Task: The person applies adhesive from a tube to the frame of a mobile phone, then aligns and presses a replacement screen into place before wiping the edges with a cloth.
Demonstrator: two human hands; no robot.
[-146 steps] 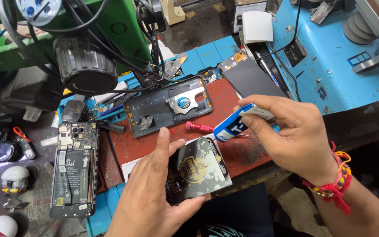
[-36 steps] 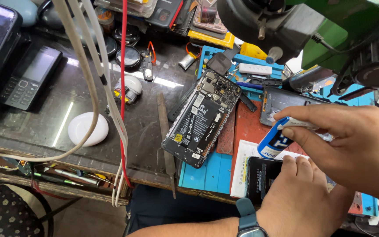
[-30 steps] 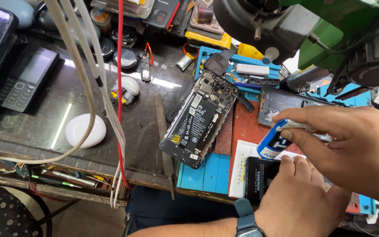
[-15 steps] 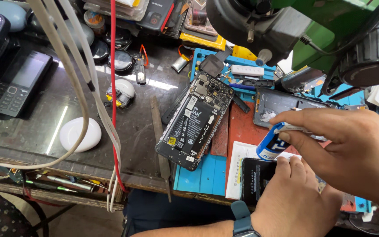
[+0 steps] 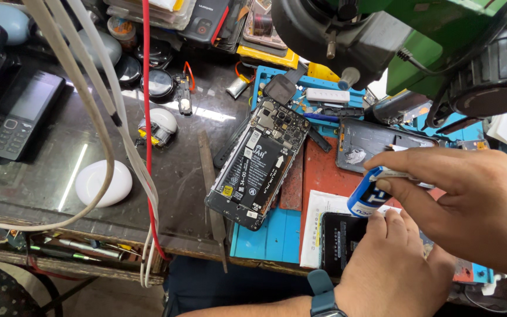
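Note:
My right hand [image 5: 470,199] pinches a small blue and white tube [image 5: 366,192] with its tip pointing down and left. My left hand [image 5: 391,267], with a blue watch [image 5: 323,293] on its wrist, rests on and steadies a dark phone panel [image 5: 337,239]. The panel lies on a white sheet [image 5: 315,226] at the near edge of the bench. The tube hovers just above the panel, close to my left fingertips. An opened phone with its black battery showing [image 5: 259,164] lies tilted to the left of both hands.
A grey phone back cover [image 5: 377,144] sits on the red mat [image 5: 324,170] over a blue mat [image 5: 271,238]. A green microscope [image 5: 441,41] overhangs the top right. White and red cables [image 5: 139,147] hang at left, near a keypad phone [image 5: 13,111] and a white round case [image 5: 104,183].
My head has turned left since the earliest frame, bringing the dark glass bench into view. Over the last second both hands keep their hold, and the scene drifts slightly.

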